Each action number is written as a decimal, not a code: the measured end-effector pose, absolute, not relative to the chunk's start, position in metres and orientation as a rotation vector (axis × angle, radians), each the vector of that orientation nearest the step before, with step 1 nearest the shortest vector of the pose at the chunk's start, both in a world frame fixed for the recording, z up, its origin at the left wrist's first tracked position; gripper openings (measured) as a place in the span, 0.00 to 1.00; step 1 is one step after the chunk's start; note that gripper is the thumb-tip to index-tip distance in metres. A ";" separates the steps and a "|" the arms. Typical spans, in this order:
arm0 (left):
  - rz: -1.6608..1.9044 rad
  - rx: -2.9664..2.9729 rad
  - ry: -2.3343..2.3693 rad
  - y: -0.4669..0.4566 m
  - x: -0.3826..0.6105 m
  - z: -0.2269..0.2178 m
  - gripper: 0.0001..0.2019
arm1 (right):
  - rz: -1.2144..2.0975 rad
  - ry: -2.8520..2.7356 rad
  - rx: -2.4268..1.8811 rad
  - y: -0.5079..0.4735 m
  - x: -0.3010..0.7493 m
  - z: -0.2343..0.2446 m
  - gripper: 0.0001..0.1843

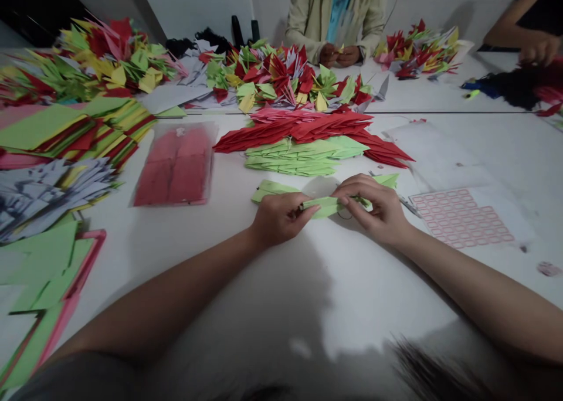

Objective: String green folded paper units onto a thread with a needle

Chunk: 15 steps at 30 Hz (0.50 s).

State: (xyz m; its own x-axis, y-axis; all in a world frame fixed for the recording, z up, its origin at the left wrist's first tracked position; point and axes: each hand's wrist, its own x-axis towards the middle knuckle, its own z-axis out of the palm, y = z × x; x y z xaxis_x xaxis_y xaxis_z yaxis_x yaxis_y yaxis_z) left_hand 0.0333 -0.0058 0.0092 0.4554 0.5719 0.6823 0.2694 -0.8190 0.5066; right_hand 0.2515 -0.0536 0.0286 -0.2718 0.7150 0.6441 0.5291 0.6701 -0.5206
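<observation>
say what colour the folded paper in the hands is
The folded paper is pale green, head view.

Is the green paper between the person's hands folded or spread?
Folded: the green paper shows narrow creased layers between the left hand and right hand.

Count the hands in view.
5: the person's left hand and right hand on folded green paper, a beige-jacketed co-worker's two hands opposite, another co-worker's hand at top right; more may be hidden.
</observation>
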 end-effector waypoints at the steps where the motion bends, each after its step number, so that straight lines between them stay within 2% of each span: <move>1: 1.207 2.238 0.771 -0.006 0.034 0.011 0.10 | 0.214 -1.970 -0.995 -0.053 0.253 0.029 0.10; 6: 0.876 1.565 0.844 0.003 0.035 0.015 0.19 | -0.131 -2.173 -0.932 -0.051 0.256 0.024 0.32; 9: 0.835 1.464 0.784 0.009 0.035 0.013 0.20 | -0.276 -2.237 -0.940 -0.051 0.255 0.018 0.27; 15: 0.807 1.682 0.680 0.008 0.033 0.009 0.20 | -0.215 -2.125 -1.001 -0.052 0.257 0.014 0.13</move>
State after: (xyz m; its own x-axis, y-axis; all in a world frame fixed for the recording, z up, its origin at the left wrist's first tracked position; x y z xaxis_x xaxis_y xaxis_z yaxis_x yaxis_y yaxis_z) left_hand 0.0330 0.0079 0.0086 0.6035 0.7790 0.1699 0.0346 -0.2384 0.9705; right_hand 0.2567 -0.0522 0.0140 -0.4016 0.5888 0.7014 0.7174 0.6783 -0.1587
